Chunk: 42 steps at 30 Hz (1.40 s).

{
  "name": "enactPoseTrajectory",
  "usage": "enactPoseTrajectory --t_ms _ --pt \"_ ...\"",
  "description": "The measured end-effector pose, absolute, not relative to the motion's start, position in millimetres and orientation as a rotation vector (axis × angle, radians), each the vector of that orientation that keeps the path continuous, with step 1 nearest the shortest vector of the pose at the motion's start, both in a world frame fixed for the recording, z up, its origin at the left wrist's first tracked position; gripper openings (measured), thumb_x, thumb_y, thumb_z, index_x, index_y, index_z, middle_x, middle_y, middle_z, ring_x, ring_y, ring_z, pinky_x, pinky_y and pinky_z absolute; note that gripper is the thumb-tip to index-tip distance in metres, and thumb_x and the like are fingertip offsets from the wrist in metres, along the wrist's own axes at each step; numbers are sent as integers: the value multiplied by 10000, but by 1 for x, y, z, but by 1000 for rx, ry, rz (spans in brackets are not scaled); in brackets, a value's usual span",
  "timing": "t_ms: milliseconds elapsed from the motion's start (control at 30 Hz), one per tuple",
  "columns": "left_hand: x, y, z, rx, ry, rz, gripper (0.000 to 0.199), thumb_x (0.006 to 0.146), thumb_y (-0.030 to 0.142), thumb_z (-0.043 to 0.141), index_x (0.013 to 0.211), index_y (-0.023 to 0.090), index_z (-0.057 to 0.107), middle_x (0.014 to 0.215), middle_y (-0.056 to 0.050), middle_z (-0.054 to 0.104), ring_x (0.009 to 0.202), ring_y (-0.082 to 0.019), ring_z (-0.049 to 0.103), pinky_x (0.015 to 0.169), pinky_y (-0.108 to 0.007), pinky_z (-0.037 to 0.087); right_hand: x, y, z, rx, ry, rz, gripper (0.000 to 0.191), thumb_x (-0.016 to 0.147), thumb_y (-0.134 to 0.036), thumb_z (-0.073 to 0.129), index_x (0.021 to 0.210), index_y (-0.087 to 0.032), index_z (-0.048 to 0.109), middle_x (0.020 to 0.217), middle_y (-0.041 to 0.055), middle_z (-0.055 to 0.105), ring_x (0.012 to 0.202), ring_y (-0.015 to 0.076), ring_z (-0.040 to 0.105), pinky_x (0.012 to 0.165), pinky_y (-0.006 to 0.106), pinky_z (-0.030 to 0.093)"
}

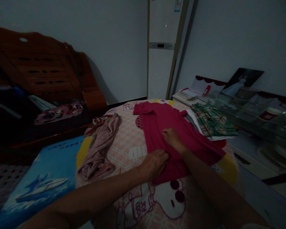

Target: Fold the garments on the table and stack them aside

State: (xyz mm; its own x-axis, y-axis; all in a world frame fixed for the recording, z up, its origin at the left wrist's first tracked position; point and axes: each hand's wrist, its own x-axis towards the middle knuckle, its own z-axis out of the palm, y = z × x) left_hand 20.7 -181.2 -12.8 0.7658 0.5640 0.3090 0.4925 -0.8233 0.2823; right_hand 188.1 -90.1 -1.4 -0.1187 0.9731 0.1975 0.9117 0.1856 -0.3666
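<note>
Your magenta garment [189,135] is lying spread over the middle of the printed tablecloth [131,140], probably so both hands are reaching it easily. The crumpled pink garment [102,146] is sitting to the left and the green plaid cloth [212,119] to the far right, seemingly giving it room. Your left hand [154,163] is resting nearer, fingers curling onto the magenta fabric; your right hand [171,136] is curling almost closed, farther over it. Whether either is pinching cloth, you cannot tell.

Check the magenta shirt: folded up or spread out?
Spread: the magenta shirt lies broad across the table, a sleeve jutting at its far left. Tucked-under parts: cannot tell.
</note>
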Motion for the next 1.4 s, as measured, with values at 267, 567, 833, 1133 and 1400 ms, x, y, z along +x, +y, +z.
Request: enactPoseTrajectory --t_ms 267,567,833,1133,1400 --pt "21 -181 -24 2905 672 437 176 977 184 395 956 173 570 943 -73 603 838 -197 518 769 -341 440 174 -51 5 -2042 -2125 271 228 887 -330 603 864 -161 754 936 128 760 867 218 696 690 271 457" --pt "23 -183 -21 2908 667 438 188 988 202 404 994 168 589 985 -72 603 844 -196 509 762 -344 419 171 -53 -2 -1983 -2239 92 221 855 -226 545 937 -153 737 945 129 750 876 223 684 692 269 441" --pt "23 -186 -24 2852 565 525 245 988 187 391 1130 168 589 1105 -116 610 1003 -217 553 893 -360 453 184 -50 -5 -1929 -2303 -26 238 878 -209 507 985 -137 708 979 160 732 906 260 669 762 324 464" --pt "24 -185 -37 2765 448 501 464 972 192 386 1430 151 451 1477 -160 489 1410 -270 397 1187 -495 278 171 -31 -18 -1567 -2382 133 391 977 -242 431 1306 -134 612 1412 173 565 1330 244 499 1119 384 352" --pt "13 -188 -19 2751 280 247 680 976 511 423 1558 197 268 1592 -128 343 1489 -325 257 1200 -620 140 176 2 -21 -1822 -2428 230 604 1014 -418 380 1533 -111 334 1617 155 269 1498 308 234 1206 493 190"
